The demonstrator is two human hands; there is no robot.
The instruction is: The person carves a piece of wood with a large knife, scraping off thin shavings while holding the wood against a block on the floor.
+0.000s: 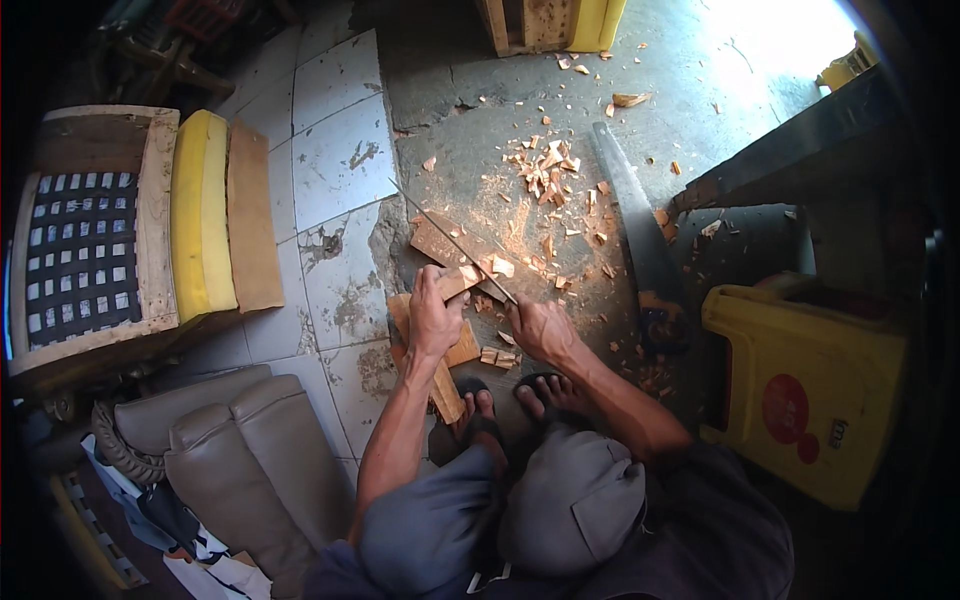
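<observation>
My left hand (437, 310) grips a short wooden block (458, 282) whose pale cut end points right. My right hand (545, 328) is closed around the near end of a long, thin blade (440, 222), seen almost edge-on, slanting away to the far left. The blade passes across the block's right end; whether it touches the wood I cannot tell. Its handle is hidden in my fist. Beneath lies a flat wooden board (432, 238) on the floor. More wood pieces (446, 392) lie between my left hand and my feet.
Wood chips (548, 172) litter the concrete floor ahead. A handsaw (627, 195) lies to the right, near a yellow plastic stool (800, 390). At left stand a wood-framed seat part with yellow foam (203, 215) and brown padded cushions (250, 460). A dark bench edge (780, 140) juts in at far right.
</observation>
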